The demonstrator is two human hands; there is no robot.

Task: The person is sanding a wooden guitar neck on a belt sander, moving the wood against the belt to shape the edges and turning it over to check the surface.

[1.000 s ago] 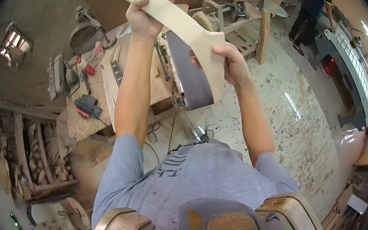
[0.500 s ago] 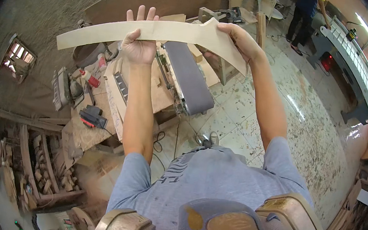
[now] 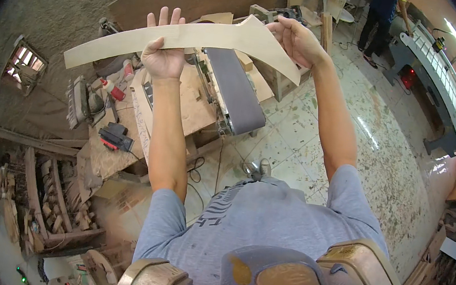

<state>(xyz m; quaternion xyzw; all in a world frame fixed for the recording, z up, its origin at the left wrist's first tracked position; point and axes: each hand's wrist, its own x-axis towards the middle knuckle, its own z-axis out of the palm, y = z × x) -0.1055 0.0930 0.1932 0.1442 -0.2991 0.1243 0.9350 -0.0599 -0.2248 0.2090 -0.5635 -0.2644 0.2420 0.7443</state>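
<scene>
My left hand (image 3: 164,58) grips a long, pale, curved wooden piece (image 3: 201,35), its thumb across the front face and its fingers showing above the upper edge. The piece spans from a narrow left end to a broad, pointed right end with a raised corner on top. Beside that broad end is my right hand (image 3: 300,44), fingers apart and slightly bent; whether a fingertip still touches the wood is hard to see. Below and behind the piece stands a belt sander (image 3: 234,92) with a wide grey belt.
A wooden bench (image 3: 115,160) on the left carries a black-and-red power tool (image 3: 116,137) and a red-and-white bottle (image 3: 112,89). Wood offcuts (image 3: 64,202) fill a rack at lower left. At far right, another person (image 3: 376,24) stands by a large grey machine (image 3: 434,82).
My right hand has loosened from the broad end of the wood, its fingers spreading. The wooden piece and my left hand have shifted slightly left.
</scene>
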